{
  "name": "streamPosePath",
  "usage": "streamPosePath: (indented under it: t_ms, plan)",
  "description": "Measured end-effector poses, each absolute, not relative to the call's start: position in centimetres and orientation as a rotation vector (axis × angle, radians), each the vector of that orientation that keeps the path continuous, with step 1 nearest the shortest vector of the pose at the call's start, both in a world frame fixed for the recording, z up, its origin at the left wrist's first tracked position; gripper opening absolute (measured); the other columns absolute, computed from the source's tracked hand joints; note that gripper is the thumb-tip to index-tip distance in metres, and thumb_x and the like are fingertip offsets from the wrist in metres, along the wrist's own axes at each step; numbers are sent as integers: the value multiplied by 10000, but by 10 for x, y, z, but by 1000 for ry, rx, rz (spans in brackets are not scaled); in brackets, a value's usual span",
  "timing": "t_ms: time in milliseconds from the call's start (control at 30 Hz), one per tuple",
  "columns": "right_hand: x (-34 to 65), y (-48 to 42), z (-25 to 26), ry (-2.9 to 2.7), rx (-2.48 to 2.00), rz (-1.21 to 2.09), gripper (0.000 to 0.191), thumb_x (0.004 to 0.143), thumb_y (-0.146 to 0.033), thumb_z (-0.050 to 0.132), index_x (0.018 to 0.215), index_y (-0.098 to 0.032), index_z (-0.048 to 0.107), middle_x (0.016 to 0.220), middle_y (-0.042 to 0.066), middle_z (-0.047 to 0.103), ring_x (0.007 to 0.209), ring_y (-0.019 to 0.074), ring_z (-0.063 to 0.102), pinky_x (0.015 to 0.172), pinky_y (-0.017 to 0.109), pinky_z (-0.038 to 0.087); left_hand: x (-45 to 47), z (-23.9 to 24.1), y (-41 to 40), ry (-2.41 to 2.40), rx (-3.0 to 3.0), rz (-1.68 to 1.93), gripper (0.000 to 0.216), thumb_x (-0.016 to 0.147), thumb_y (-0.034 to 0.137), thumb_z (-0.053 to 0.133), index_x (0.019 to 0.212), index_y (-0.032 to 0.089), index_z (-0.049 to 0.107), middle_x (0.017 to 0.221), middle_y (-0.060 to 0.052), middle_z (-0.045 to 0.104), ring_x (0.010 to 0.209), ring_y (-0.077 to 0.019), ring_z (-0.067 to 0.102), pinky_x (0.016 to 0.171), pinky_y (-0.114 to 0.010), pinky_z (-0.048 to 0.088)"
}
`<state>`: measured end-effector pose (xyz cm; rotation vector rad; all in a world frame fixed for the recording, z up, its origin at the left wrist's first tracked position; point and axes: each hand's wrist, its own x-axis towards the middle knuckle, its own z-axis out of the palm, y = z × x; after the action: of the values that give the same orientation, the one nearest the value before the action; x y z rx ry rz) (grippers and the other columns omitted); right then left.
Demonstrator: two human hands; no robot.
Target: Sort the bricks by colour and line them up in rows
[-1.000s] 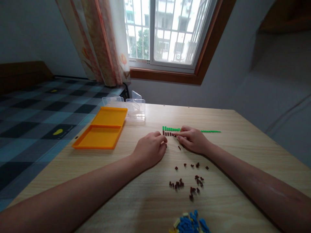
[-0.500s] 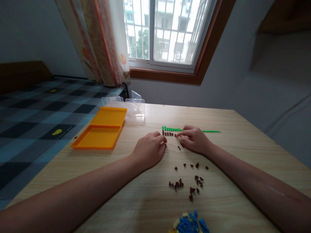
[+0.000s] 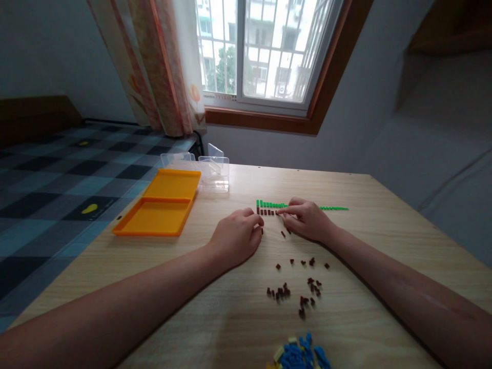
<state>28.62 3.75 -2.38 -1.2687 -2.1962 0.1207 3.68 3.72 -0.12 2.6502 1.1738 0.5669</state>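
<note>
My left hand (image 3: 239, 233) rests on the table with curled fingers. A small dark brown brick (image 3: 262, 231) peeks out at its fingertips. My right hand (image 3: 305, 219) stretches its index finger onto the last brown brick (image 3: 277, 212) of a short row, thumb apart below. The other brown bricks of that row (image 3: 265, 212) stand side by side, between my two hands. Just behind them runs a long line of green bricks (image 3: 269, 204), partly hidden by my right hand. Under the right palm lie a couple of loose brown bricks (image 3: 283, 233).
Several brown bricks (image 3: 282, 292) lie scattered nearer to me. A pile of blue and pale yellow bricks (image 3: 294, 356) sits at the bottom edge. An open orange case (image 3: 157, 218) and clear plastic boxes (image 3: 215, 182) stand at the left, beside a checked bed (image 3: 57, 179).
My right index finger has shifted very slightly left, and the brown brick under it sits a little closer to the row. My left hand has stayed in place.
</note>
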Motion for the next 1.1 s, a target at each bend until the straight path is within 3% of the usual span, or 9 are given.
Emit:
streamPosePath:
  t_ms: [1100]
  plan:
    - [290,39,-24,-2276,-1190,72,291,910,-198,544,1082,-193,778,808,57,635,649,122,557,625,251,425,36,-3,38,1174,2657,583,213,893,220,507,972,239,704,998,-37,686,900,-220,638,775,-359,509]
